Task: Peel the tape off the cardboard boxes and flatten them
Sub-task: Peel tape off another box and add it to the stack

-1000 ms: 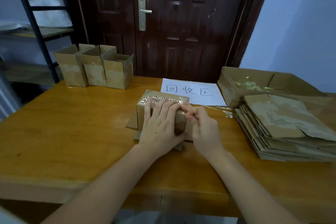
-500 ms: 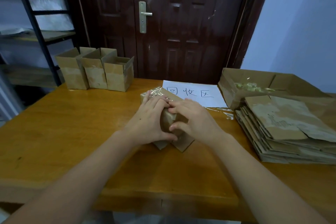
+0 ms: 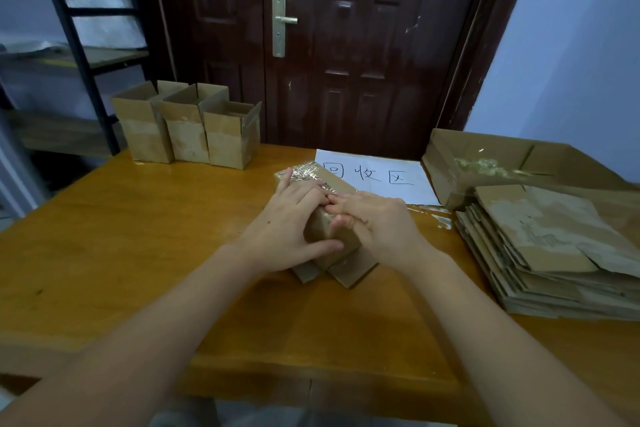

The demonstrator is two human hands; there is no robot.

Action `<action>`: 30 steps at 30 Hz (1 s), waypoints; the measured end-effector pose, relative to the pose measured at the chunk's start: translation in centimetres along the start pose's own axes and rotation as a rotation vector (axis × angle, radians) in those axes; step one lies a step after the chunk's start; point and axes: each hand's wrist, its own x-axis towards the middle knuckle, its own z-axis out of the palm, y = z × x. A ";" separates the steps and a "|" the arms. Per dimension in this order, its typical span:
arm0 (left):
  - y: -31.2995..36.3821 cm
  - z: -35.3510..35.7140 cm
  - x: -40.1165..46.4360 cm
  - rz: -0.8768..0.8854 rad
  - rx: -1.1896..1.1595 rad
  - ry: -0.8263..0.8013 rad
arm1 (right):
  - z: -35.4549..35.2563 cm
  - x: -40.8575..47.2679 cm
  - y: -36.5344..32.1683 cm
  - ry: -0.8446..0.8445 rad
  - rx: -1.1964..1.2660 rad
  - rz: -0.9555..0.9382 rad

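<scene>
A small cardboard box (image 3: 320, 230) lies on its side at the middle of the wooden table (image 3: 138, 236), its open flaps toward me and its far end covered in shiny clear tape (image 3: 304, 173). My left hand (image 3: 289, 222) grips the box from the left, thumb across its near face and fingers over the top. My right hand (image 3: 374, 220) holds it from the right, with fingers curled on the top edge where they meet the left fingers. What the right fingertips pinch is hidden.
Three open taped boxes (image 3: 187, 125) stand in a row at the back left. A stack of flattened boxes (image 3: 554, 246) lies on the right, a large open carton (image 3: 485, 163) behind it. A white paper sign (image 3: 374, 177) lies beyond my hands. Tape scraps (image 3: 436, 215) stick beside it.
The box has turned from crosswise to angled, flaps now toward me. My right hand moved from the box's right end onto its top. The view shifted slightly.
</scene>
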 end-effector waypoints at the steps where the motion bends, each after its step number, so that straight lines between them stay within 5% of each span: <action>1: 0.1 0.0 0.0 -0.002 0.004 0.006 | -0.3 0.1 -0.1 -0.038 0.037 0.029; 5: 0.7 0.2 0.1 -0.017 0.013 0.062 | -1.5 -0.1 -0.5 -0.177 0.178 0.138; 12: 0.3 -0.2 0.0 -0.034 -0.017 0.028 | -0.6 -1.0 -0.1 -0.228 0.044 0.099; 22: 1.6 1.9 -1.8 -0.212 0.089 0.009 | 0.7 -0.4 0.0 0.040 -0.017 0.019; 30: 0.5 0.9 -1.8 -0.216 0.050 -0.061 | -1.9 -0.5 -0.7 -0.095 0.111 0.156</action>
